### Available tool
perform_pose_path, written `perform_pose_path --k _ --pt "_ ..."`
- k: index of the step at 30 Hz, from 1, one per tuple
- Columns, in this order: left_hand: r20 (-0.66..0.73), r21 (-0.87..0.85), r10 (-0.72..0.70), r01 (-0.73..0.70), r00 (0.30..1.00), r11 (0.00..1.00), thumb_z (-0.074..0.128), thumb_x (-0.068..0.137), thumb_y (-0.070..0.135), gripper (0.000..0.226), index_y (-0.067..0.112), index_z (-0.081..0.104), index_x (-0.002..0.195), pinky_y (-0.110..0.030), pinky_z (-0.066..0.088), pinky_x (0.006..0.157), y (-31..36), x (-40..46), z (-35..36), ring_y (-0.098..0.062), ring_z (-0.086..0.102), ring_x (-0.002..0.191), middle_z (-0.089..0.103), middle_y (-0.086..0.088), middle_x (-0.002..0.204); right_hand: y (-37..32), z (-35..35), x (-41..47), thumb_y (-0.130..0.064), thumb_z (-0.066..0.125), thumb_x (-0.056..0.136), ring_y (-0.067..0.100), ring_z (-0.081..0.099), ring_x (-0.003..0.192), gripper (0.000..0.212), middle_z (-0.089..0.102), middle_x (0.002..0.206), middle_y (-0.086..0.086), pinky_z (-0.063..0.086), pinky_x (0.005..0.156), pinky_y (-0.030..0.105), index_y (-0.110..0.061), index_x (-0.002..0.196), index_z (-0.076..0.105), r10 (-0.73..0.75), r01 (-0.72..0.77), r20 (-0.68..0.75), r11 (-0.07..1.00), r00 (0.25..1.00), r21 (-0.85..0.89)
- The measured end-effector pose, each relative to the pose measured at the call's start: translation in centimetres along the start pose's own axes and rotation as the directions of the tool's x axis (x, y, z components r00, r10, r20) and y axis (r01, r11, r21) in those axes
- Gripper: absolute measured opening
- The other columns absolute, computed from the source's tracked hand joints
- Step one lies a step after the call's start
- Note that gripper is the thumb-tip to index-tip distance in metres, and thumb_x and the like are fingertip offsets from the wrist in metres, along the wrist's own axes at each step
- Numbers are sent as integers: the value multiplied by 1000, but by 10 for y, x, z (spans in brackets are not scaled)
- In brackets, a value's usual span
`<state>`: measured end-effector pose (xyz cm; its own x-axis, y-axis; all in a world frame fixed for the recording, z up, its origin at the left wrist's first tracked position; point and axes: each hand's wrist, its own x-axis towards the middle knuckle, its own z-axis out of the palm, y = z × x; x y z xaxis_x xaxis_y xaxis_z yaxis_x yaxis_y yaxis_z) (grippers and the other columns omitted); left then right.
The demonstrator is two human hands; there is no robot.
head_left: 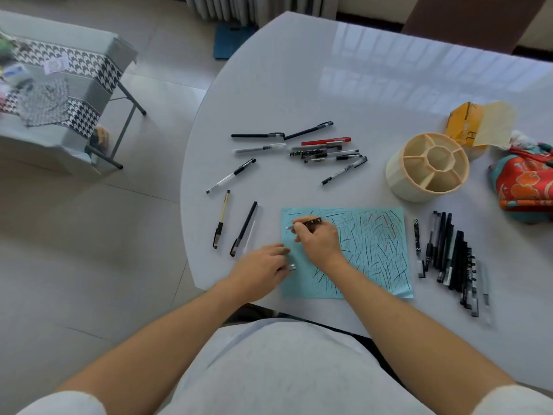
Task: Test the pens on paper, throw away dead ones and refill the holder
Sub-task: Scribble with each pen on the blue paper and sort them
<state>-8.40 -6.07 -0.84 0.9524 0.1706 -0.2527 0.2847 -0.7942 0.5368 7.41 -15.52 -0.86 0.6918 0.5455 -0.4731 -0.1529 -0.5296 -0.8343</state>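
Note:
A light blue sheet of paper (374,250) covered in pen strokes lies on the white table. My right hand (318,239) grips a dark patterned pen (311,221), its tip touching the paper's upper left part. My left hand (260,269) rests at the paper's left edge and holds a small pen cap (292,267). A cream round pen holder (428,169) with empty compartments stands at the right. Several pens (326,151) lie scattered above the paper. Another row of dark pens (452,259) lies right of the paper. Two pens (236,226) lie left of it.
A yellow box (466,121) and a red patterned bag (523,181) sit at the table's right side. The table's curved edge (187,181) runs down the left. A folding side table (59,85) with a houndstooth cloth stands on the floor at the left.

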Motion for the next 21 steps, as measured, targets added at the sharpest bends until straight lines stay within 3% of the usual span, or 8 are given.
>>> perform_pose_path --k 4,8,10,13,17,19,21 --pt "0 37 27 -27 1000 999 51 100 37 34 13 76 100 -32 44 104 0 2 9 -15 48 133 61 2 136 -3 11 10 -34 60 85 13 68 75 18 70 75 -8 57 76 35 -23 78 72 -80 77 0 958 997 -275" --pt "-20 15 21 -20 1000 1000 52 99 35 33 12 75 97 -32 42 106 -1 1 10 -16 48 134 62 0 136 -3 13 20 -31 56 93 5 54 58 28 56 58 -9 41 63 30 -22 67 56 -157 135 -10 880 988 -455" --pt "-20 3 20 -20 1000 1000 52 98 35 32 12 75 96 -32 43 104 0 3 8 -15 49 131 63 0 133 -6 10 24 -29 56 96 3 56 61 20 60 64 -11 39 64 26 -20 79 64 -161 134 -30 898 987 -420" --pt "7 -12 8 -8 1000 1000 51 99 36 34 11 74 97 -32 44 103 -1 4 6 -14 49 130 63 2 133 -14 1 27 -26 63 95 13 69 71 10 69 77 -8 52 69 25 -21 91 70 -127 101 -96 965 987 -242" --pt "42 -51 -22 24 999 998 51 99 34 29 14 71 94 -32 48 96 -1 5 5 -11 52 124 63 5 128 -19 -16 14 -25 63 91 13 71 60 19 77 81 1 55 56 22 -29 76 73 -64 60 -136 998 989 -34" --pt "29 -93 -54 56 998 994 52 99 34 27 15 68 91 -33 51 92 1 6 3 -12 56 118 65 6 124 -17 -26 1 -23 62 91 15 70 59 25 78 80 2 61 60 31 -35 73 75 -25 33 -122 998 992 61" --pt "1 -125 -105 105 994 987 52 99 37 24 20 65 89 -33 51 90 3 6 1 -11 58 111 66 8 121 -11 -37 -13 -19 62 93 20 69 63 24 78 81 7 62 65 41 -28 74 75 5 8 -79 987 997 160"
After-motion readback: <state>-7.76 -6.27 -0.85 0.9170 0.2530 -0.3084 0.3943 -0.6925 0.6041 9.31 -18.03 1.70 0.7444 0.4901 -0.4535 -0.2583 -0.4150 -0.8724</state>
